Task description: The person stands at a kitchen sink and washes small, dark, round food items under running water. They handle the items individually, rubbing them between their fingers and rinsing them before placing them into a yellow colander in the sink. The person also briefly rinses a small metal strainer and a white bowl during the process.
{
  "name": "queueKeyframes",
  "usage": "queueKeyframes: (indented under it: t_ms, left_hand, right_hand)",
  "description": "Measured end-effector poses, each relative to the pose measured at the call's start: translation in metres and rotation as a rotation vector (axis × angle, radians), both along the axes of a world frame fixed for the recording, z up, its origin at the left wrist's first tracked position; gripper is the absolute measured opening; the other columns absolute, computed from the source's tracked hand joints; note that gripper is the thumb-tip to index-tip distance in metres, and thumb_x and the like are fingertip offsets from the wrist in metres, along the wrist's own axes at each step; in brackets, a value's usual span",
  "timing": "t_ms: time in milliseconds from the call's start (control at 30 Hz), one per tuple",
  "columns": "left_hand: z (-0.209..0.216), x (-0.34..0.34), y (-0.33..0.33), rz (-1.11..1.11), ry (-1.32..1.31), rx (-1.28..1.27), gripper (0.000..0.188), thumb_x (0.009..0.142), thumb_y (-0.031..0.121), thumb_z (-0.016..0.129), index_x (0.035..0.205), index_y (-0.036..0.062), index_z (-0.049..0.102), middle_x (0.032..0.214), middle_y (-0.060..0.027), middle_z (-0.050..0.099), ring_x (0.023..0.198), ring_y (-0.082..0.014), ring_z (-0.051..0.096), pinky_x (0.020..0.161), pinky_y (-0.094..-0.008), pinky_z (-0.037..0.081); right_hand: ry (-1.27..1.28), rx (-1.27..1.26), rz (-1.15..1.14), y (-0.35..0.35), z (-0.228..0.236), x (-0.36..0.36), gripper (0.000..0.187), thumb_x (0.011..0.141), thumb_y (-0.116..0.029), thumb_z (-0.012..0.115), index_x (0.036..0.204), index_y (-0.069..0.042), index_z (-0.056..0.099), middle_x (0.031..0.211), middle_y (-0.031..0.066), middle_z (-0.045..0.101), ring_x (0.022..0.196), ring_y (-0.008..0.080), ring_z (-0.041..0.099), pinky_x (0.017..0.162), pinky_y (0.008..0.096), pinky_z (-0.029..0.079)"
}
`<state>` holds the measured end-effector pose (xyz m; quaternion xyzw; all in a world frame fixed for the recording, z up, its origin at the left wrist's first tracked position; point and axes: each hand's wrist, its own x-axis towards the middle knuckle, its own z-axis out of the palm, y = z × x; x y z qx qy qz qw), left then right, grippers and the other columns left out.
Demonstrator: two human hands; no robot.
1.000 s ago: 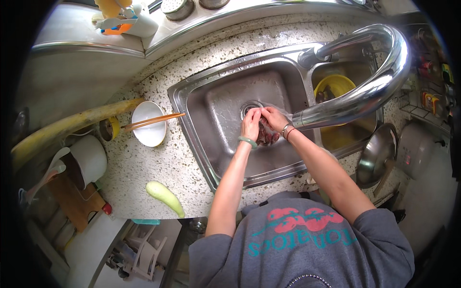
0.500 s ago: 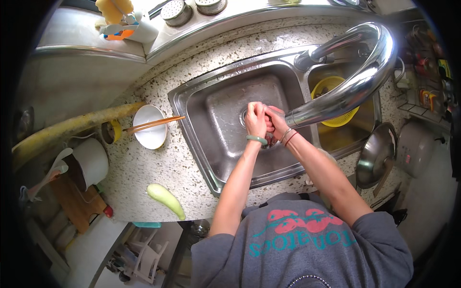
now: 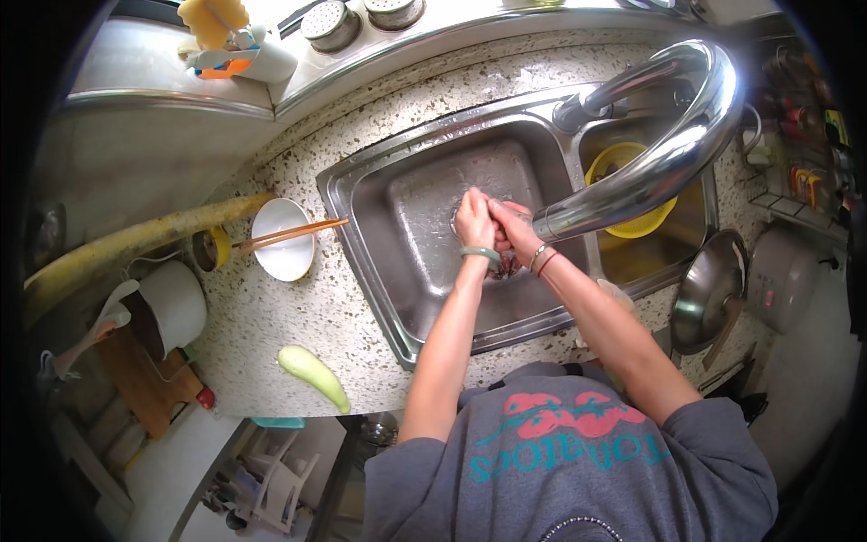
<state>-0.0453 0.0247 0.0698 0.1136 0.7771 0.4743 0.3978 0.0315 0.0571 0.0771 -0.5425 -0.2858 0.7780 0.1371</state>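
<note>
Left hand [image 3: 475, 223] and right hand [image 3: 517, 231] meet over sink [image 3: 420, 194] beside faucet [image 3: 641, 190]; fingers [image 3: 474, 198] curled; cannot tell whether grasping dark-red pieces [image 3: 508, 264].

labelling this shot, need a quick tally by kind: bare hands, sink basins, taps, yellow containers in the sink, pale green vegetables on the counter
Bare hands: 2 (left hand, right hand)
Sink basins: 2 (large basin, small basin)
Tap: 1
Yellow container: 1
Pale green vegetable: 1
Total: 7

Grey T-shirt [image 3: 632, 488], red fruit print [image 3: 539, 425]; green bangle [image 3: 481, 254] left; thin bracelets [image 3: 545, 258] right.
</note>
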Motion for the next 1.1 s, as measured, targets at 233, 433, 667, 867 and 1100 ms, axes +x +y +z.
queueKeyframes:
  t_ms: [233, 433, 667, 867, 1100]
  left_hand:
    - [-0.005, 0.002, -0.003, -0.057, 0.146, 0.183, 0.040, 0.095, 0.035, 0.035, 0.092, 0.0046, 0.061, 0.082, -0.0141, 0.063, 0.077, -0.0276, 0.060, 0.071, -0.0375, 0.045]
    - [-0.006, 0.001, -0.017, -0.172, 0.238, 0.150, 0.024, 0.087, 0.026, 0.057, 0.093, 0.0035, 0.057, 0.085, -0.0053, 0.063, 0.080, -0.0181, 0.060, 0.072, -0.0287, 0.046]
    - [-0.006, -0.015, -0.012, 0.061, -0.474, 0.120, 0.035, 0.092, 0.035, 0.048, 0.077, 0.0054, 0.060, 0.061, 0.0028, 0.052, 0.050, -0.0035, 0.043, 0.045, -0.0215, 0.038]
    - [0.001, 0.001, -0.010, -0.032, -0.002, 0.190, 0.043, 0.094, 0.039, 0.039, 0.072, 0.0040, 0.052, 0.056, -0.0028, 0.050, 0.045, -0.0094, 0.046, 0.041, -0.0259, 0.039]
    - [0.005, -0.014, -0.005, 0.161, -0.336, 0.021, 0.059, 0.094, 0.049, 0.029, 0.068, 0.0045, 0.058, 0.056, -0.0052, 0.055, 0.046, -0.0127, 0.051, 0.045, -0.0269, 0.043]
  right_hand:
    - [0.065, 0.311, 0.109, 0.003, 0.002, -0.004, 0.020, 0.090, -0.034, 0.051, 0.083, -0.015, 0.050, 0.055, -0.0080, 0.040, 0.040, 0.0021, 0.028, 0.034, 0.0201, 0.017]
    - [-0.068, 0.362, 0.293, 0.000, -0.012, 0.008, 0.024, 0.086, -0.031, 0.053, 0.087, -0.007, 0.056, 0.073, -0.0007, 0.052, 0.065, 0.0087, 0.045, 0.055, 0.0270, 0.037]
    - [0.090, -0.286, 0.231, 0.004, 0.014, 0.006, 0.026, 0.089, -0.034, 0.043, 0.070, -0.015, 0.044, 0.053, -0.0081, 0.035, 0.037, 0.0025, 0.025, 0.034, 0.0195, 0.016]
    - [0.171, -0.331, 0.196, 0.005, -0.012, 0.010, 0.041, 0.092, -0.048, 0.036, 0.070, -0.015, 0.041, 0.051, -0.0067, 0.033, 0.035, 0.0033, 0.022, 0.031, 0.0189, 0.014]
    - [-0.098, 0.209, 0.495, 0.007, 0.050, -0.006, 0.044, 0.094, -0.041, 0.036, 0.082, -0.003, 0.054, 0.066, 0.0060, 0.055, 0.054, 0.0144, 0.055, 0.050, 0.0257, 0.044]
